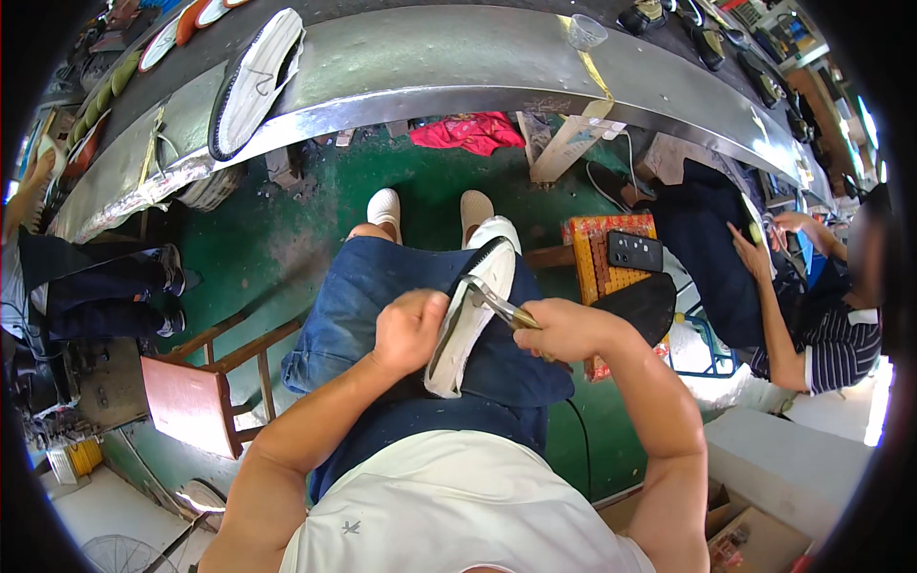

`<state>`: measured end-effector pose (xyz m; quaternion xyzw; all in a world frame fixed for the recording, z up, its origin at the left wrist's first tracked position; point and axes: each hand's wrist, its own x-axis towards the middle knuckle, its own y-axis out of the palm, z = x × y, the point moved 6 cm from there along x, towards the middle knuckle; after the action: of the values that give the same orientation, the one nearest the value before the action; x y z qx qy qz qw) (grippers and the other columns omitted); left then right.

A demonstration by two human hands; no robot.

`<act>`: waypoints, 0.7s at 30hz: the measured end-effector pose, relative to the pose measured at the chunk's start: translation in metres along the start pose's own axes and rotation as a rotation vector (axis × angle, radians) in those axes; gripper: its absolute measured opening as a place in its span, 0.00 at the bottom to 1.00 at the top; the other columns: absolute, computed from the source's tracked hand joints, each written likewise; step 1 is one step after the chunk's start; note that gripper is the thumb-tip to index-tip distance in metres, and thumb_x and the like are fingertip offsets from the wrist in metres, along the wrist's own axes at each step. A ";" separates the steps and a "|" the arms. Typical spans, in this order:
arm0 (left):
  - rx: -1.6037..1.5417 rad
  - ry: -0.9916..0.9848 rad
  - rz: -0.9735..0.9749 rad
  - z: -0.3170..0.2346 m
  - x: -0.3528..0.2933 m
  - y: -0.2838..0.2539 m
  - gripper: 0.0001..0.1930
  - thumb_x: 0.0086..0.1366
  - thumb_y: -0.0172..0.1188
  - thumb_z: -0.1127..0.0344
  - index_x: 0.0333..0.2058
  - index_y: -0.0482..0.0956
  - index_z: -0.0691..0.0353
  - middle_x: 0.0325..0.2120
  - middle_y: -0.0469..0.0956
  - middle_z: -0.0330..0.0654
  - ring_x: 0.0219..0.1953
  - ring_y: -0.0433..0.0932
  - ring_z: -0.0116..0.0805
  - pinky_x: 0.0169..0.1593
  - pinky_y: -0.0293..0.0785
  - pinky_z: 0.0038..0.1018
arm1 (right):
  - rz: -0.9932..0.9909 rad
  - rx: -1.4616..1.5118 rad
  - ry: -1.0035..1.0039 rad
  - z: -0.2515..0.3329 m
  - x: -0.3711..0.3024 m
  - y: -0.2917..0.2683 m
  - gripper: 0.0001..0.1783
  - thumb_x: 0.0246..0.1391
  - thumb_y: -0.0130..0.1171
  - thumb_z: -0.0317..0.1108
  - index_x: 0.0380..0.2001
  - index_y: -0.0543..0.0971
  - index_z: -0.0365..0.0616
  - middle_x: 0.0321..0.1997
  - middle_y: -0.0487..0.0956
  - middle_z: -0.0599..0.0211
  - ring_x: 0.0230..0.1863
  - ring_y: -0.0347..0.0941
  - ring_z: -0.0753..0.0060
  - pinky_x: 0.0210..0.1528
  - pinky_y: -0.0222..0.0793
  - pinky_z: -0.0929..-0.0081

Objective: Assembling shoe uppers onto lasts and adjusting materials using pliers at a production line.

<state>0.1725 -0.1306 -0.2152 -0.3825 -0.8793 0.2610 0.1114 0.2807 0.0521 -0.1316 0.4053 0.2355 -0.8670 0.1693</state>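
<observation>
A white shoe (465,355) with a dark edge lies lengthwise over my lap, its white underside facing up. My left hand (409,329) is closed on the shoe's left edge, thumb on top. In my right hand (556,329) is a pair of pincers (499,304), gripped by the handles. The metal jaws reach over the upper part of the shoe and touch its edge there. Whether the jaws pinch any material is too small to tell.
Ahead runs a metal-edged bench (420,57) bearing another white shoe (256,91) and a clear plastic cup (586,33). A wooden stool (191,401) stands left. At right, a phone (635,251) rests on a beaded seat (597,263), near a seated co-worker (821,334).
</observation>
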 end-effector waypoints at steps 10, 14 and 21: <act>-1.111 -0.519 0.393 0.030 0.023 0.039 0.39 0.72 0.61 0.49 0.74 0.55 0.55 0.63 0.71 0.39 0.63 0.68 0.30 0.66 0.65 0.29 | -0.579 0.283 -0.148 -0.032 0.037 0.087 0.12 0.64 0.58 0.38 0.41 0.76 0.39 0.36 0.80 0.41 0.43 0.78 0.35 0.45 0.71 0.48; -1.002 -0.517 0.355 0.026 0.023 0.039 0.38 0.71 0.63 0.53 0.74 0.57 0.54 0.62 0.72 0.39 0.61 0.70 0.30 0.65 0.66 0.28 | -0.720 -0.023 -0.287 -0.027 0.007 0.052 0.14 0.64 0.58 0.38 0.40 0.76 0.35 0.37 0.80 0.40 0.46 0.77 0.35 0.48 0.71 0.50; -0.369 -0.194 0.140 0.011 0.025 0.024 0.32 0.73 0.56 0.64 0.72 0.58 0.56 0.62 0.72 0.55 0.62 0.74 0.43 0.64 0.68 0.31 | -0.409 0.644 -0.073 -0.055 0.042 0.075 0.14 0.65 0.58 0.37 0.43 0.78 0.35 0.30 0.81 0.59 0.32 0.79 0.64 0.37 0.74 0.65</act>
<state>0.1660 -0.1023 -0.2374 -0.4298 -0.8899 0.1385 -0.0643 0.3256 0.0157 -0.2157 0.3511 0.0209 -0.9264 -0.1347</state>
